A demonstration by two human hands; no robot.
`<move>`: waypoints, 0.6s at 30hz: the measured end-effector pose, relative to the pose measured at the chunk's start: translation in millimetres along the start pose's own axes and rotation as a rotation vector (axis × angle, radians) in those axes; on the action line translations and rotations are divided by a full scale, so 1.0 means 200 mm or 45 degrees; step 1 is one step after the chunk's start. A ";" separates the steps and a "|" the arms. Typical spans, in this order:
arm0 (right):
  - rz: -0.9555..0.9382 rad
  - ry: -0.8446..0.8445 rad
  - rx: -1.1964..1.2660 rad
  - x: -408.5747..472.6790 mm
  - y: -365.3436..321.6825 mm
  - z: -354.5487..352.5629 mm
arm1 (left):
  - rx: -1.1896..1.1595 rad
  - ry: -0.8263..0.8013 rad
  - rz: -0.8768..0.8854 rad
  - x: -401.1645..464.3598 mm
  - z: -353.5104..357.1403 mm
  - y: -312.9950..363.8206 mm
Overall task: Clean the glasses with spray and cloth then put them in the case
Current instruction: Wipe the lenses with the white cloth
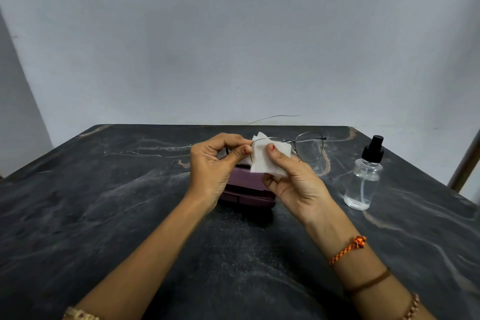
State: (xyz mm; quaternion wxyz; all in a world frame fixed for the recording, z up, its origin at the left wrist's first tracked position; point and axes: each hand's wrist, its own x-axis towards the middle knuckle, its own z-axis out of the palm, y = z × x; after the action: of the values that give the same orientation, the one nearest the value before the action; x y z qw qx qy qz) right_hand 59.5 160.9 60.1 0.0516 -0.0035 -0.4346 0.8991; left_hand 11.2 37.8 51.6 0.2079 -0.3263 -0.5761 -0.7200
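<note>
Now, glasses (pixel 309 147): thin wire frame, held up above the counter's middle; one lens is covered by cloth, the other shows bare at 3 o'clock of it.
Cloth (pixel 268 157): white, folded over the covered lens.
Right hand (pixel 298 179): closed, thumb pressing the cloth onto the lens.
Left hand (pixel 218 163): closed, fingertips pinching the frame's edge.
Case (pixel 246 191): purple, on the counter beneath both hands.
Spray bottle (pixel 365 176): clear, black pump, upright at 3 o'clock of the hands.
Counter (pixel 104 202): dark, marbled.

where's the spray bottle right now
The spray bottle stands upright on the table's right side, beside the right hand, untouched.
</note>
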 end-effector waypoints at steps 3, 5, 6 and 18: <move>0.001 0.021 0.194 0.00 -0.01 0.00 | -0.009 -0.009 -0.030 -0.01 0.01 -0.01; -0.025 0.026 0.314 0.00 0.00 0.01 | -0.010 -0.014 -0.057 -0.02 0.03 -0.02; -0.039 0.025 0.348 0.00 0.00 0.01 | -0.016 -0.012 -0.064 -0.03 0.03 -0.02; -0.034 0.060 0.135 0.00 0.04 0.01 | -0.041 0.029 -0.049 -0.03 0.05 -0.02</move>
State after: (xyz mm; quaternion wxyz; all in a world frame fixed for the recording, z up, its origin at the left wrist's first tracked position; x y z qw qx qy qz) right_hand 57.8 154.3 54.8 0.0742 -0.0161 -0.3852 0.9197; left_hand 16.0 48.0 45.7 0.1951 -0.3104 -0.5681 -0.7368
